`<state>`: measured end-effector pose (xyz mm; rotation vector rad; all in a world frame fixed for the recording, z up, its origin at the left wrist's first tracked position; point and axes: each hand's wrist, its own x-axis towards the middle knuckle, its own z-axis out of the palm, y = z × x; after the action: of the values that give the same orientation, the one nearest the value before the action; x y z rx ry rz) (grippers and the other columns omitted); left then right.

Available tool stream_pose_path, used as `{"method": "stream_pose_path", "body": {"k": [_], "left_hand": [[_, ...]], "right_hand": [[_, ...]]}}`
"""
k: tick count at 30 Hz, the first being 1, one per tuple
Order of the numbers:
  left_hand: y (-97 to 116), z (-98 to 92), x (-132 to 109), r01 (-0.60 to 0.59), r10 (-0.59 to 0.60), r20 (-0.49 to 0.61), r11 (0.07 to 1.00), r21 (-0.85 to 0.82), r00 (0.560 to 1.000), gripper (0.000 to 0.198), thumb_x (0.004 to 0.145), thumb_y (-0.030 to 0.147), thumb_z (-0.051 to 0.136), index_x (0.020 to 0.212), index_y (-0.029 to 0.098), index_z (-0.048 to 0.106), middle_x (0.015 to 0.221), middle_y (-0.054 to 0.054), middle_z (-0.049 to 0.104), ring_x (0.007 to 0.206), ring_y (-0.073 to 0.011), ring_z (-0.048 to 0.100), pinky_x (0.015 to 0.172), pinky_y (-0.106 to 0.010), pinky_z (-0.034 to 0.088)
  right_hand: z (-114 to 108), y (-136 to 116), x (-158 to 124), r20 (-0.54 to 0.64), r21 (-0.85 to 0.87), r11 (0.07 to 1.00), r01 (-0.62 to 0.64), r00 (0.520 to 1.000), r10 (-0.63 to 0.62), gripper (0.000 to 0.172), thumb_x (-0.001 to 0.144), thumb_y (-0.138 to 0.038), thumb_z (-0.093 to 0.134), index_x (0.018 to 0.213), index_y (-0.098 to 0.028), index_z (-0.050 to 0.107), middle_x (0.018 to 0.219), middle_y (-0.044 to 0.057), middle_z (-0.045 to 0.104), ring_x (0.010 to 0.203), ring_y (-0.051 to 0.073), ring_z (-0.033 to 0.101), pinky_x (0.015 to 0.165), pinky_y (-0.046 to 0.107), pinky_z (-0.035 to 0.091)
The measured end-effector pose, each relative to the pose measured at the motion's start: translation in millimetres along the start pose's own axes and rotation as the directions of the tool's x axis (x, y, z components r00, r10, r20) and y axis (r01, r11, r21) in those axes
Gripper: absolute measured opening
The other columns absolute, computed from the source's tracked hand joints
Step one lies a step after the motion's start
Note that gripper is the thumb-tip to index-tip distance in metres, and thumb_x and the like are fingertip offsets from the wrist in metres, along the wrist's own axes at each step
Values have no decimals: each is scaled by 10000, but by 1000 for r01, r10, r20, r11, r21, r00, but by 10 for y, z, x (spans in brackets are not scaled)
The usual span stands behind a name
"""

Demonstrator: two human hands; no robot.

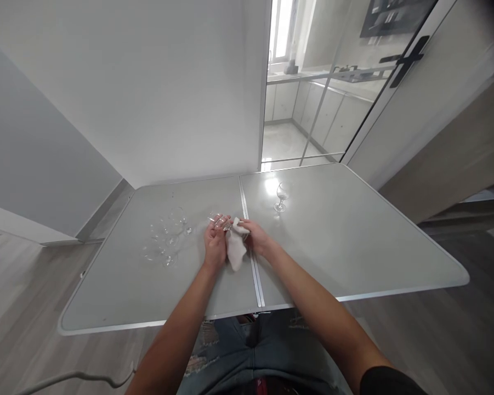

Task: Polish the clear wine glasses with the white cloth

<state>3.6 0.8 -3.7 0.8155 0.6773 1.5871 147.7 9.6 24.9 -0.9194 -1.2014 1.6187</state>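
Over the middle of the table, my left hand [216, 244] is closed around the bowl of a clear stemmed glass [219, 220], which lies tilted on its side. My right hand [256, 236] grips a white cloth [236, 251] at the glass's foot end; the cloth hangs down between both hands. The fingers and cloth hide the stem and foot. To the left, several clear glasses [170, 238] lie grouped on the tabletop, their outlines faint. One stemmed glass [281, 197] stands upright on the right half, apart from my hands.
The grey folding table [353, 236] has a pale metal rim and a metal seam [255, 274] across its middle. A white wall [189, 99] rises behind it. At the back right is a glass door [333, 99] with a black handle [409, 61]. A cable [78, 376] lies at lower left.
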Motion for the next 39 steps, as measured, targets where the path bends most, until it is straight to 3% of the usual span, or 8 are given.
{"method": "stream_pose_path", "body": {"k": [3,13,19,24,28,32,36,39], "left_hand": [[-3,18,6,-15,15,-5,1000,0,1000,512,788,440,810,1211,200,650,1244,-142,697,1031,-225,714,984,-373,527],[-48,-26,27,-29,29,-13,999,17,999,566,769,454,823,1239,199,637,1253,-156,692,1010,-221,720,949,-368,540],[-45,-7,55,-65,66,-14,996,61,998,609,733,449,852,1241,195,632,1258,-172,691,1092,-247,700,1008,-389,510],[35,-23,13,27,-27,-18,1000,-3,999,607,739,485,838,1236,198,642,1343,-177,645,1106,-245,693,994,-384,524],[84,-1,-19,66,-66,56,998,-1,996,647,737,473,843,1283,210,615,1396,-180,608,1120,-254,686,968,-381,544],[34,3,19,18,-18,47,1000,18,999,643,725,476,851,1255,192,623,1322,-182,654,1096,-261,699,996,-394,526],[-24,-10,57,-55,55,9,998,20,998,630,722,458,858,1241,195,617,1282,-180,675,1087,-254,705,1020,-402,505],[8,-19,45,-11,10,33,1000,8,999,662,698,475,870,1247,205,618,1303,-177,662,1099,-253,699,1025,-394,501]], "right_hand": [[-10,-15,17,28,178,978,-108,994,104,302,703,-449,715,809,-206,571,740,5,609,663,155,530,624,273,402],[-72,-43,-45,84,-167,980,104,992,-91,290,686,-355,721,752,-214,476,679,-50,521,628,125,461,614,241,346],[2,-27,-66,-49,-661,706,254,924,-379,122,708,-220,604,725,-216,484,746,14,562,784,190,520,720,277,344],[41,-78,-54,11,-43,999,-31,999,31,213,680,-348,665,756,-221,511,717,-8,571,667,170,518,664,283,390],[-27,-128,-61,167,279,930,-240,966,199,289,620,-334,729,806,-213,544,715,-6,583,630,154,514,630,285,402],[-50,-114,-79,23,-76,997,10,1000,-8,303,611,-235,703,704,-226,415,649,-52,482,600,126,431,588,254,327],[8,-75,-108,-22,-621,726,294,920,-391,135,713,-190,590,701,-224,459,747,8,552,801,191,501,698,284,371],[44,-62,-116,-40,-598,755,270,930,-365,116,740,-244,611,733,-228,497,768,20,579,825,202,526,722,289,401]]}}
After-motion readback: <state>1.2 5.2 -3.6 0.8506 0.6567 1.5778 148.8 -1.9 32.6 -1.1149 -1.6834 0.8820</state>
